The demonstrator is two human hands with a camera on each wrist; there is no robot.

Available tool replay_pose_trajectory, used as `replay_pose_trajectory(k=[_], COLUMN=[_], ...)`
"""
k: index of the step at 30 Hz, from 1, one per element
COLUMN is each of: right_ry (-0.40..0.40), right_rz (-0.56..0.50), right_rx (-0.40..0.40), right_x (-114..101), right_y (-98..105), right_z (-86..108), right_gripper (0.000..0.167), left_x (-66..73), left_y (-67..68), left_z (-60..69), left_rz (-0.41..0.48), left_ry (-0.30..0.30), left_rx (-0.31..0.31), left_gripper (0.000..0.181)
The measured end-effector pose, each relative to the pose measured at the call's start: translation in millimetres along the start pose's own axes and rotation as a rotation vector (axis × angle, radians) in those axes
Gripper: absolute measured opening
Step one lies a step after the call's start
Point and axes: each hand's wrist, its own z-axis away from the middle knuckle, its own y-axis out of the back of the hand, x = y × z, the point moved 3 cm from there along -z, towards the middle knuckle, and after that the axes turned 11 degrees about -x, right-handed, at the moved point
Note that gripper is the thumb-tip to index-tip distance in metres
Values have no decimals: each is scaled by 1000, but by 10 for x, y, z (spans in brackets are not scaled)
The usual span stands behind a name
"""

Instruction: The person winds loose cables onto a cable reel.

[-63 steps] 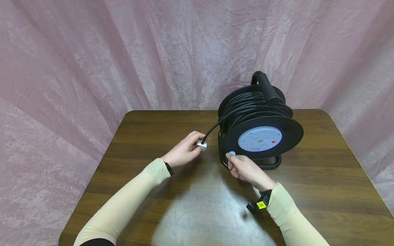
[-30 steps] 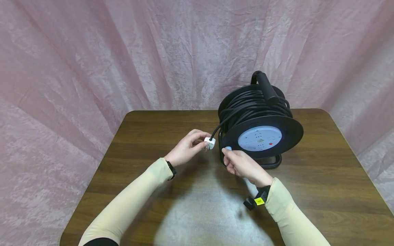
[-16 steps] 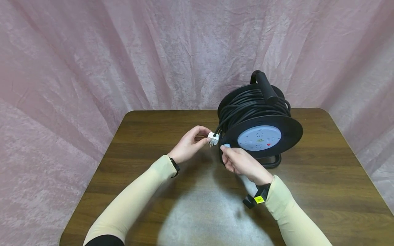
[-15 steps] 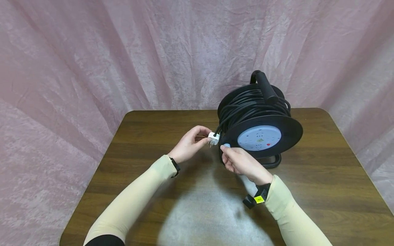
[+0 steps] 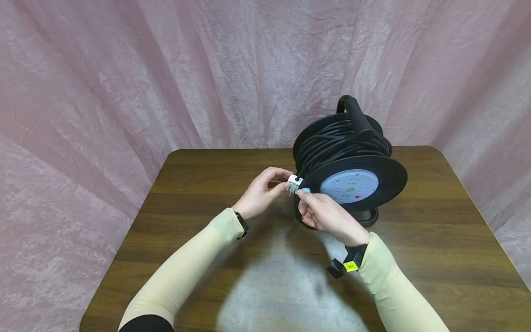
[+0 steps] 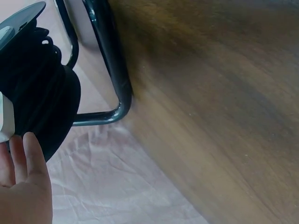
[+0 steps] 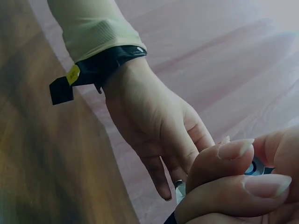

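Note:
A black cable reel (image 5: 386,180) with a pale socket plate stands on the table, wound with thick black cable (image 5: 327,147). At the cable's end is a white plug (image 5: 295,180), pins pointing down, close beside the reel's left rim. My left hand (image 5: 261,191) pinches it between thumb and fingers; the left wrist view cuts off part of the plug (image 6: 5,119). Low on the left of the reel's front disc is a small blue-grey knob (image 5: 306,189). Thumb and curled fingers of my right hand (image 5: 327,216) grip that knob, mostly covering it in the right wrist view.
The reel rests on a black tubular frame (image 5: 369,220) with a grip handle (image 5: 360,120) on top. Under it is a brown wooden table (image 5: 199,184). A pink curtain (image 5: 207,74) hangs behind and at both sides.
My left hand has moved right with the plug, up to the reel, and the free cable is shorter. The disc has turned clockwise; my right hand has moved up and left with the knob.

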Motion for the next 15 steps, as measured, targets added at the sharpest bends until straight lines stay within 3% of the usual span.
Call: replay_pose_trajectory(k=[8,15], right_ry=[5,64], right_rz=[-24,-79], right_rx=[8,36], right_x=[-100,-184], right_y=[33,68], right_z=[49,103], right_gripper=[58,58], left_x=[47,138], left_y=[12,-34], left_z=[-34,-26], left_rz=[26,9], left_ry=[-3,-78], left_rx=[42,31], left_gripper=[26,40])
